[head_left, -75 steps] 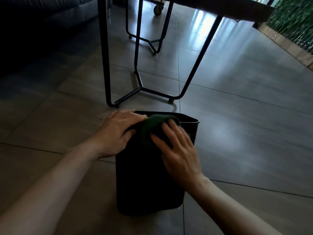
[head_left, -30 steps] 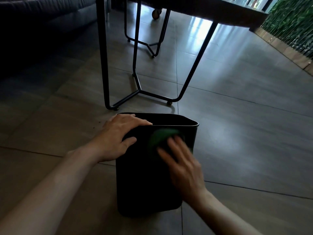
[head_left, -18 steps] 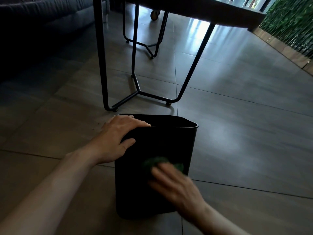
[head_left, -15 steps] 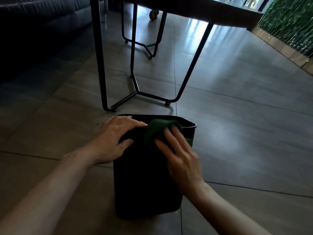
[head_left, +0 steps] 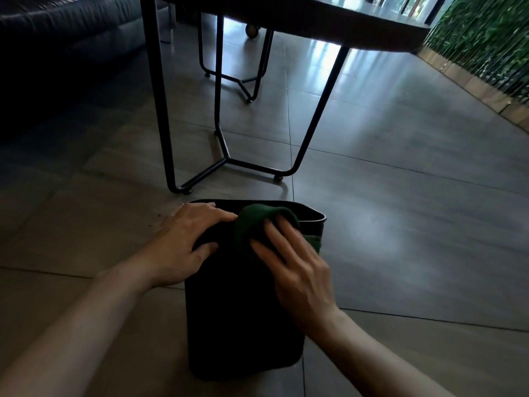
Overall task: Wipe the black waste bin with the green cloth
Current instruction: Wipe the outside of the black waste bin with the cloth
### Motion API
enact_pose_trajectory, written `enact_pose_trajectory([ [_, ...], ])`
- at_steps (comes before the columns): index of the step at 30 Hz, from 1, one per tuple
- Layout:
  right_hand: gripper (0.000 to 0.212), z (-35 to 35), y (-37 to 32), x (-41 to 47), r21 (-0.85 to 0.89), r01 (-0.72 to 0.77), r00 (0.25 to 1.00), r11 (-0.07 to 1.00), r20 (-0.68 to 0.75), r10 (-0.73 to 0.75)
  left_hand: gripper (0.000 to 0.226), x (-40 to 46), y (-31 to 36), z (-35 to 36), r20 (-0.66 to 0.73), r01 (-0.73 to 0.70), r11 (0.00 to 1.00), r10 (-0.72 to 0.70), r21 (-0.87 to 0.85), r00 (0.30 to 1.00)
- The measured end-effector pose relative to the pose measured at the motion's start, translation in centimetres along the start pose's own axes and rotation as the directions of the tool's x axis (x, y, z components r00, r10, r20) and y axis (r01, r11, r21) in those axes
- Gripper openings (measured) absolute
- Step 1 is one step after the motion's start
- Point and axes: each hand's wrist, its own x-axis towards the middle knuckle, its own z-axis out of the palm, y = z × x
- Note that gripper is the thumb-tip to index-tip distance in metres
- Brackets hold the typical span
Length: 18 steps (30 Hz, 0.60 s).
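Observation:
The black waste bin (head_left: pixel 243 325) stands upright on the tiled floor right in front of me. My left hand (head_left: pixel 183 242) holds its near left rim, fingers over the top edge and thumb against the near wall. My right hand (head_left: pixel 294 267) presses the green cloth (head_left: pixel 252 222) with straight fingers against the top of the near wall. The bunched cloth folds over the rim, and a corner of it shows beside the bin's right edge.
A dark table (head_left: pixel 329 21) on thin black metal legs (head_left: pixel 160 110) stands just beyond the bin. A dark sofa (head_left: pixel 57 38) fills the far left. A green plant wall (head_left: pixel 486 38) runs along the far right above a wooden ledge.
My right hand slid the cloth down the bin's near wall and back up to the rim. The left hand has stayed on the rim.

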Motion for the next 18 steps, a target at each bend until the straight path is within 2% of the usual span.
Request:
enact_pose_trajectory([
  [3, 0.025, 1.0, -1.3, -3.8, -0.017, 0.176, 0.982, 0.984, 0.076, -0.174, 0.056, -0.1, 0.1, -0.2, 0.005, -0.002, 1.0, 0.002, 0.004, 1.0],
  [5, 0.028, 1.0, -2.0, -7.7, -0.016, 0.315, 0.935, 0.949, 0.179, -0.307, 0.057, -0.1, -0.1, -0.3, 0.01, 0.011, 1.0, -0.012, 0.008, 1.0],
  [7, 0.035, 0.0, -1.9, -10.2, -0.001, 0.332, 0.913, 0.943, 0.254, -0.32, 0.056, -0.2, -0.1, -0.4, 0.006, 0.02, 1.0, -0.02, 0.018, 1.0],
  [9, 0.028, -1.4, -1.4, -9.9, 0.018, 0.152, 0.943, 0.988, 0.296, -0.151, 0.051, -0.2, 0.0, -0.6, -0.004, 0.027, 0.999, -0.027, 0.026, 1.0],
  [10, 0.022, -2.4, -0.9, -8.9, 0.019, -0.016, 0.951, 1.0, 0.308, 0.01, 0.049, -0.2, 0.1, -0.7, -0.01, 0.03, 0.999, -0.03, 0.026, 1.0],
  [11, 0.021, -3.2, -0.5, -7.5, 0.034, -0.24, 0.926, 0.97, 0.308, 0.218, 0.047, -0.3, 0.0, -0.9, -0.014, 0.04, 0.999, -0.04, 0.018, 0.999],
  [12, 0.016, -4.2, 0.2, -5.9, 0.071, -0.473, 0.847, 0.878, 0.31, 0.431, 0.046, -0.4, -0.1, -1.2, -0.017, 0.051, 0.999, -0.051, -0.002, 0.999],
  [13, 0.011, -4.9, 1.4, -4.5, 0.142, -0.66, 0.735, 0.738, 0.322, 0.596, 0.045, -0.5, -0.3, -1.4, -0.015, 0.066, 0.997, -0.066, -0.027, 0.998],
  [14, 0.015, -5.6, 2.8, -3.2, 0.215, -0.785, 0.618, 0.581, 0.328, 0.714, 0.044, -0.7, -0.6, -1.7, -0.011, 0.083, 0.995, -0.083, -0.049, 0.996],
  [16, 0.031, -7.6, 5.7, -1.0, 0.326, -0.904, 0.391, 0.278, 0.359, 0.848, 0.046, -1.0, -1.2, -2.3, 0.006, 0.125, 0.989, -0.125, -0.073, 0.992],
  [18, 0.051, -9.5, 8.1, 0.6, 0.358, -0.93, 0.233, 0.077, 0.417, 0.879, 0.048, -1.4, -1.4, -2.8, 0.004, 0.155, 0.984, -0.155, -0.089, 0.988],
])
